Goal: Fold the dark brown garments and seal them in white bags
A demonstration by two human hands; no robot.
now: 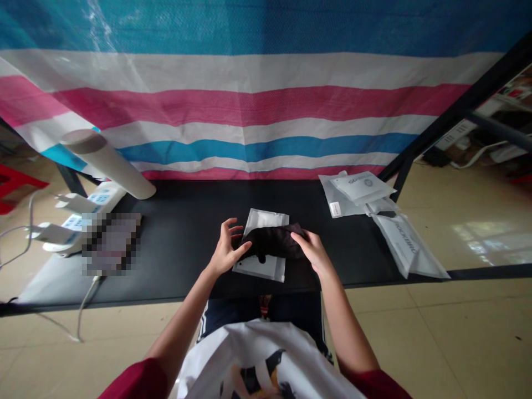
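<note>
Cloth [274, 241] laid on flat bag [261, 267] at bench [187, 221] front centre. Bag pile [366, 194] placed right rear. Tube [108, 160] set left rear, power strip [83, 213] before it. Sheet [266, 105] hung behind bench.

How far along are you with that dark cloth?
Looks done: printed pouches lie piled at the right of the table. In hand: the left hand and right hand press a folded dark cloth on a white pouch. Left: the cloth is not inside it.

head camera looks forward and down, close over the black table [187, 233], facing a striped tarp [266, 105].
</note>
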